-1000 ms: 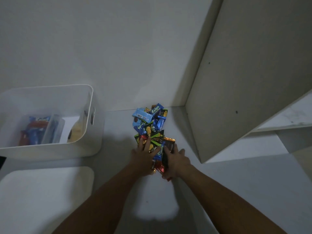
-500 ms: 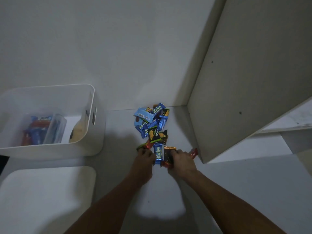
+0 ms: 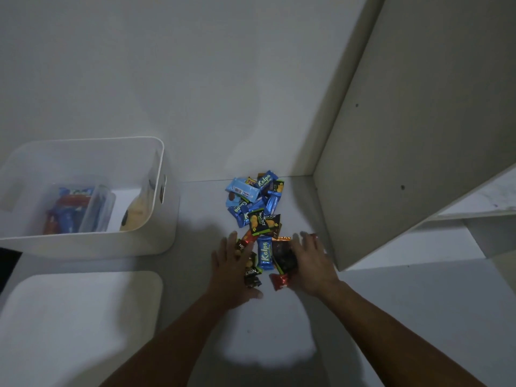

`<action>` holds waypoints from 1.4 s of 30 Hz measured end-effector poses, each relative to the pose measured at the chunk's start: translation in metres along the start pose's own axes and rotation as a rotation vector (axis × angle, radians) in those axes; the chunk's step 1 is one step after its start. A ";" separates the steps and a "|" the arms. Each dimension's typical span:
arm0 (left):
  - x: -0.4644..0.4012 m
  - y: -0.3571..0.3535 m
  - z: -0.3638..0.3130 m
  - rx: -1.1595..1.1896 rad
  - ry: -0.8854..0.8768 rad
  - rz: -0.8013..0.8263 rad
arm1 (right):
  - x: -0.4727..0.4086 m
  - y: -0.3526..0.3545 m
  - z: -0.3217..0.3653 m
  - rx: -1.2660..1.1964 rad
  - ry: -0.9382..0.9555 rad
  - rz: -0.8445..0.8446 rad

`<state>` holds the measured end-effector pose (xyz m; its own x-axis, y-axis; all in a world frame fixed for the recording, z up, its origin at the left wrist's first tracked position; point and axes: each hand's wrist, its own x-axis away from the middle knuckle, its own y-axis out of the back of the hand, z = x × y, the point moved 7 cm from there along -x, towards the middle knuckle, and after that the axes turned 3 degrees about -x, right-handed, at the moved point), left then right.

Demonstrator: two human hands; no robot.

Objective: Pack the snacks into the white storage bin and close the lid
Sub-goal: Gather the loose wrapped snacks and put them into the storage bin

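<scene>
A heap of snack packets (image 3: 257, 202), mostly blue and black wrappers, lies on the white surface by the back wall. My left hand (image 3: 233, 270) and my right hand (image 3: 311, 263) lie flat on either side of the near packets, fingers straight, cupping a blue Kalpa bar (image 3: 264, 253), a dark packet (image 3: 283, 256) and a red one (image 3: 279, 281) between them. The white storage bin (image 3: 156, 219) stands open at the left with a few packets and a clear box inside. Its white lid (image 3: 78, 325) lies flat in front of it.
A tall beige cabinet panel (image 3: 405, 141) rises just right of the snacks, close to my right hand. A lower shelf (image 3: 418, 244) runs behind it at the right. The wall closes off the back.
Both hands have spread open and slid back a little, now flanking the near packets instead of curling over them. A few packets have been drawn away from the main heap.
</scene>
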<state>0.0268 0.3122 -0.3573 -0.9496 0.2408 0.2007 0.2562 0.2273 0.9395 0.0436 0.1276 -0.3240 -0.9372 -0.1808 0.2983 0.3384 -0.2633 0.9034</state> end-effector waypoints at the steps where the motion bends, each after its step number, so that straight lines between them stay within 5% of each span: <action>1: -0.002 -0.006 0.002 -0.024 0.015 0.079 | -0.001 -0.003 -0.003 -0.011 -0.049 0.047; 6: -0.006 -0.016 0.005 -0.122 0.007 0.182 | -0.008 -0.023 0.000 0.044 -0.073 0.241; 12: -0.001 -0.001 -0.008 -0.053 -0.026 0.040 | -0.021 -0.027 0.014 0.130 0.016 0.108; 24: 0.006 0.010 -0.002 0.270 0.009 -0.110 | -0.015 -0.004 0.013 -0.107 0.006 -0.034; 32: -0.007 0.086 0.015 0.370 -0.009 -0.245 | -0.023 0.075 0.050 -0.308 -0.014 -0.030; 42: 0.018 0.252 0.074 0.394 0.126 -0.431 | -0.041 0.183 0.206 -0.634 0.230 -0.156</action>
<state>0.0874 0.4440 -0.1372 -0.9908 -0.0597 -0.1215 -0.1323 0.6185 0.7746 0.1265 0.2819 -0.1078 -0.9608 -0.2737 0.0439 0.2513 -0.7931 0.5549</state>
